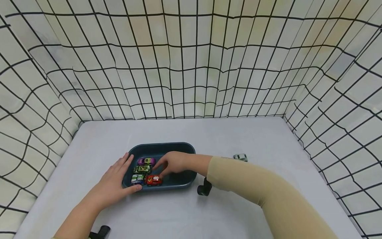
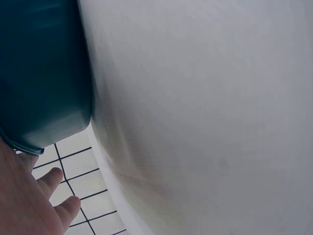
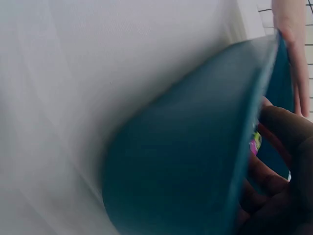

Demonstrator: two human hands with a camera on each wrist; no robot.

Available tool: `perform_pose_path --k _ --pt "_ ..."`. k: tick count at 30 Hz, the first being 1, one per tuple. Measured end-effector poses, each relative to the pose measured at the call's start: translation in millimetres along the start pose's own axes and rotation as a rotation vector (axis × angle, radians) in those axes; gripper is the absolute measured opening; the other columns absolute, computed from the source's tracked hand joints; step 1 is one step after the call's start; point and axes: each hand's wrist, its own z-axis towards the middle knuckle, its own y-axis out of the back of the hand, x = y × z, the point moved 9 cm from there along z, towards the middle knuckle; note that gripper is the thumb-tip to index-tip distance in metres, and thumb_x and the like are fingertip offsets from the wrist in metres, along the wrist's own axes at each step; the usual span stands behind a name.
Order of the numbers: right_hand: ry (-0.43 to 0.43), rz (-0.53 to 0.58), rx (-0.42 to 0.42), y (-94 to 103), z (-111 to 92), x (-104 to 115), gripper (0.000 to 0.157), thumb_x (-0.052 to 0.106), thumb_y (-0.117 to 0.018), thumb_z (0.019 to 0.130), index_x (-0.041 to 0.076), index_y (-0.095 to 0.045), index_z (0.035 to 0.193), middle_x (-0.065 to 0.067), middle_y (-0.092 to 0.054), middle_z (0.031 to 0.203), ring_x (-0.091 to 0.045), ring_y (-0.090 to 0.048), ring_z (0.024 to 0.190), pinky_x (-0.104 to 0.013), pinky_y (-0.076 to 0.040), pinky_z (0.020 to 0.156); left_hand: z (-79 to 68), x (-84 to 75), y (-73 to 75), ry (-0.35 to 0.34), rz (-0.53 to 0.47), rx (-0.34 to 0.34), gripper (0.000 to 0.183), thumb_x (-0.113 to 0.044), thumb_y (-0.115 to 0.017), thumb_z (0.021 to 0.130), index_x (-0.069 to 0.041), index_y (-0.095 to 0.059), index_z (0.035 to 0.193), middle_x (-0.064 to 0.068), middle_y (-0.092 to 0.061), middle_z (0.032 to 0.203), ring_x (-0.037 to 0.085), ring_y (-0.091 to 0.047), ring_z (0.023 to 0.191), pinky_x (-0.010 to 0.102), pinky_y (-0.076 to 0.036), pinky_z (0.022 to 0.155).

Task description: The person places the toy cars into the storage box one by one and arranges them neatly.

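Right hand (image 1: 174,162): lowered into the tray; index finger and thumb apart, fingertips above the cars; whether they grip anything cannot be told.
Left hand (image 1: 114,176): fingers straight and spread along the tray's left end, thumb laid at its near edge.
Markings: brightly printed patterns on the car bodies – too small to read; a short dark line of lettering on the tan sleeve (image 1: 238,176), likewise illegible.
Red car (image 1: 154,181): in the tray at the near side, directly by the right thumb; white and dark marks on its body.
Green-and-black car (image 1: 142,169): in the tray, just left of the right index fingertip; busy patterned body.
Purple car (image 1: 144,161): farthest back of the tray's four, beyond the green-and-black one; yellow-green patch.
White, green and blue car (image 1: 138,179): near left corner, just beside the red car, close to the left thumb.
Tray (image 1: 177,180): dark teal, oblong, rounded corners, smooth walls, turned-out rim; right half of the floor bare.
Pale green car (image 1: 240,157): outside the tray, on the worktop, beyond the right forearm.
Worktop (image 1: 161,214): white, matt covering, faint creases.
Wrist units (image 1: 204,188): black, rounded, one below each wrist.
Netting (image 1: 181,46): black cord in an uneven grid – hung before pale walls on three sides.
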Motion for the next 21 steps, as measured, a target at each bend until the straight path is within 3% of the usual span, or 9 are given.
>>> perform_pose_path --k 9,21 --pt "0.049 -0.055 -0.008 24.5 -20.4 0.0 0.041 0.029 -0.074 0.091 0.024 -0.067 0.131 0.011 -0.065 0.091 -0.007 -0.057 0.083 -0.019 -0.049 0.07 -2.2 -3.4 3.4 0.011 -0.005 -0.001 0.116 -0.07 -0.069 0.077 -0.009 -0.015 0.16 0.023 -0.013 0.163 0.05 -0.017 0.144 0.069 -0.017 0.113" --pt "0.042 0.034 -0.095 71.8 -57.5 -23.7 0.041 0.027 -0.074 0.091 0.021 -0.067 0.131 0.008 -0.065 0.09 -0.012 -0.06 0.087 -0.026 -0.051 0.073 -1.8 -1.6 1.2 0.007 -0.005 -0.009 0.116 -0.072 -0.068 0.077 -0.01 -0.014 0.16 0.022 -0.014 0.163 0.049 -0.018 0.145 0.067 -0.016 0.114"
